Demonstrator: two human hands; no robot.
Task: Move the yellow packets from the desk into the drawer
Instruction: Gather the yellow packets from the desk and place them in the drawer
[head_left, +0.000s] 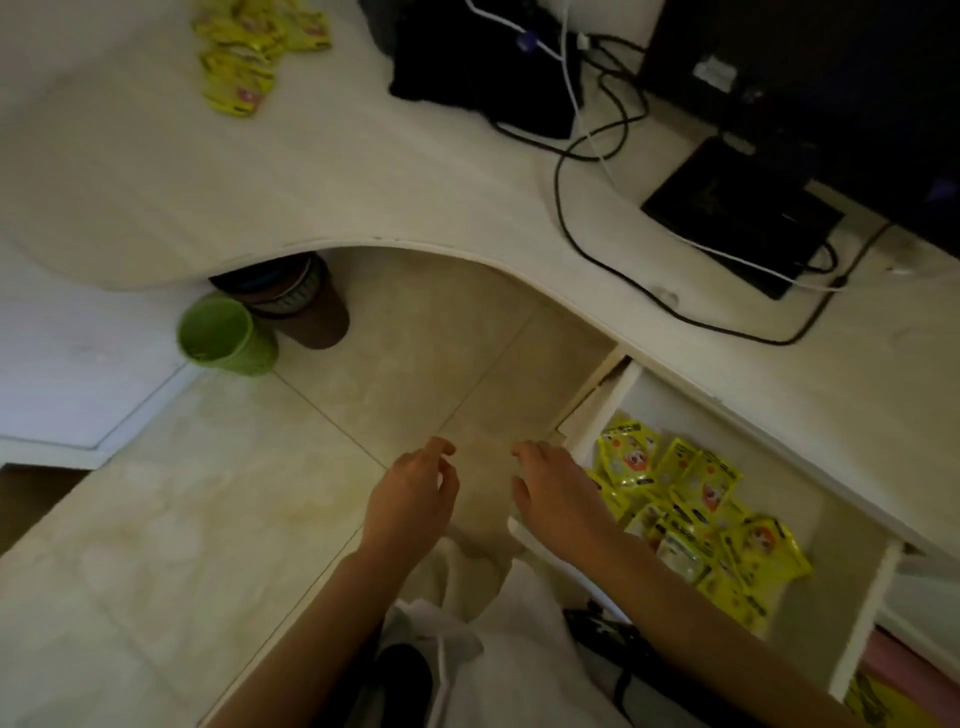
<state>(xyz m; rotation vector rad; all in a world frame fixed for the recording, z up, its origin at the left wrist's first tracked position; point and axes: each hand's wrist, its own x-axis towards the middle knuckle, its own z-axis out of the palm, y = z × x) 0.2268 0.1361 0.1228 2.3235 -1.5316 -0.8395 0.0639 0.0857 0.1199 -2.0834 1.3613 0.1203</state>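
Left hand (415, 493): empty, fingers loosely curled, over floor. Right hand (556, 493): empty, fingers relaxed, slightly spread, beside open drawer (862, 618). Yellow packets (701, 514): heap inside drawer. More packets (249, 52): far on desk (260, 182).

Bare forearms, no sleeves; pale cream trousers (519, 649) with a drawstring

Under the desk edge we see a green bin (226, 335) beside a brown bin (306, 306) on the tiled floor (208, 519). Above, black cables (613, 270) and a white cable (571, 78) run near a dark monitor (831, 78).
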